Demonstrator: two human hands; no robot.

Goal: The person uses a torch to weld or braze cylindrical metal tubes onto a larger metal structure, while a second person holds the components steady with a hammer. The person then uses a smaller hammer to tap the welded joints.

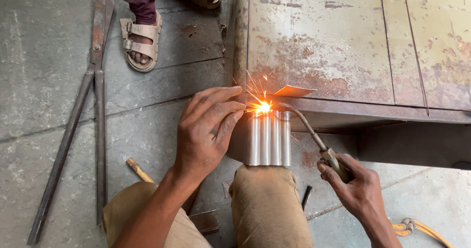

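The left hand [206, 130] grips the left edge of a small ribbed, silvery sheet-metal piece [267, 140], fingers curled over its top, holding it upright against the front edge of a rusty, pale-painted steel cabinet [333, 42] that sits on the grey stone floor [44, 57]. The right hand [355, 189] is clenched around the brass handle of a thin curved welding torch [314, 137], whose tip meets the top of the ribbed piece in a bright orange spark [262, 107]. Long iron shears [93, 81] lie on the floor well to the left, near another person's sandalled foot [141, 41].
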